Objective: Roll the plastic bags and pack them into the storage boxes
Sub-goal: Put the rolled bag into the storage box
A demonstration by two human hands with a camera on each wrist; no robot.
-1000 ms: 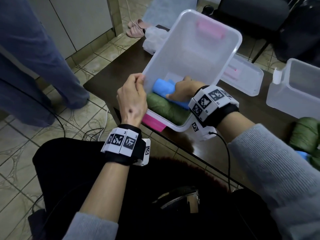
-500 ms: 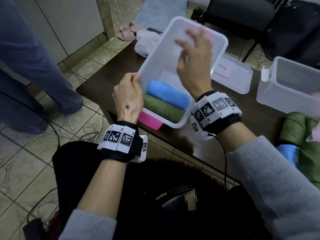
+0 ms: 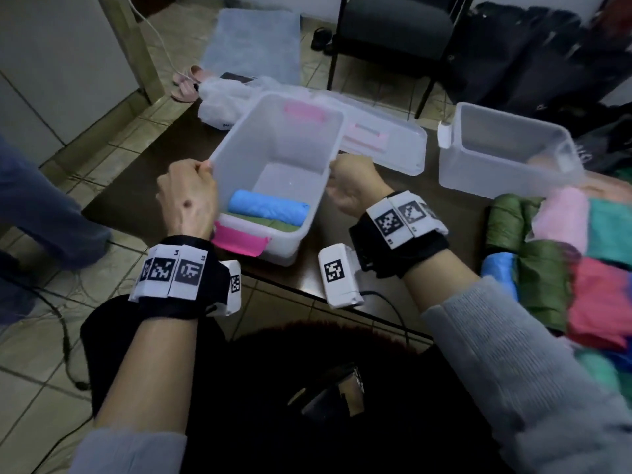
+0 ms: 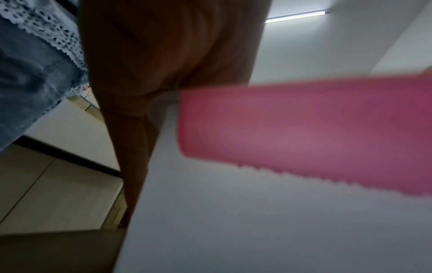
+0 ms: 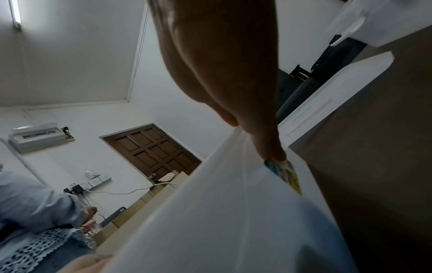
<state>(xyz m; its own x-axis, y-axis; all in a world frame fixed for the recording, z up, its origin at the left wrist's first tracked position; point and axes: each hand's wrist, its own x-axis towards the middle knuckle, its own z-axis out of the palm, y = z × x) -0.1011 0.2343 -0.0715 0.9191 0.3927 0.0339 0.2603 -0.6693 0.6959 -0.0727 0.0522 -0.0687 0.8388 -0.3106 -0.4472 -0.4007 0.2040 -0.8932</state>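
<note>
A translucent white storage box [image 3: 301, 138] with pink latches stands on the dark table near its front edge. Inside lie a rolled blue bag [image 3: 268, 206] and a rolled green bag [image 3: 270, 223] side by side. My left hand [image 3: 189, 195] grips the box's left rim; in the left wrist view the box wall [image 4: 233, 221] and pink latch [image 4: 304, 133] fill the frame beside my left hand [image 4: 163, 55]. My right hand [image 3: 352, 186] grips the right rim, and in the right wrist view my right hand [image 5: 233, 83] curls over the rim of the box [image 5: 222, 212].
A second, empty storage box [image 3: 506, 148] stands at the right, with a lid [image 3: 383, 138] lying between the two boxes. Rolled green, blue and loose pink, teal and red bags [image 3: 554, 261] are heaped at the right edge. A white bag [image 3: 225, 97] lies at the back; a person [image 3: 41, 200] stands left.
My right hand left the blue roll inside the box, lifted out and came down on the right rim. The box, tilted towards me before, now sits flatter on the table.
</note>
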